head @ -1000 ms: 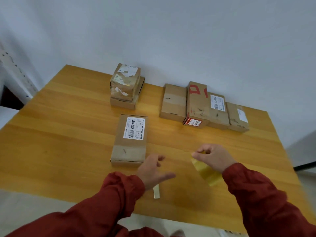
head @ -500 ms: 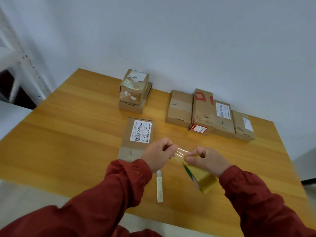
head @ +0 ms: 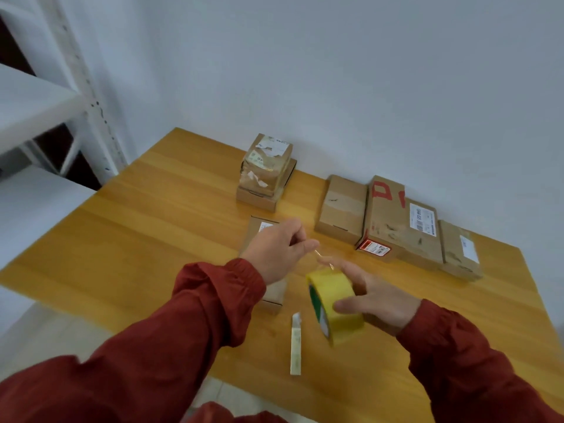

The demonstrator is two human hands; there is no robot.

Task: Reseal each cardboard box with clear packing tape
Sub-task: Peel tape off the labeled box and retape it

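My right hand point(head: 370, 296) grips a yellowish roll of clear packing tape point(head: 334, 303) above the table's near middle. My left hand point(head: 279, 250) pinches the free end of the tape point(head: 323, 259), a short strip stretched between hand and roll. Under my left hand lies a flat cardboard box point(head: 273, 296) with a white label, mostly hidden by hand and sleeve.
A white box cutter point(head: 296, 345) lies on the wooden table point(head: 158, 239) near the front edge. Two stacked boxes point(head: 267, 172) stand at the back. A row of several boxes point(head: 396, 227) lies at the back right. White shelving point(head: 76, 87) stands left.
My left hand has pulled the tape end up and to the left, away from the roll. The roll in my right hand has tilted and dropped a little lower. The camera has tilted upward.
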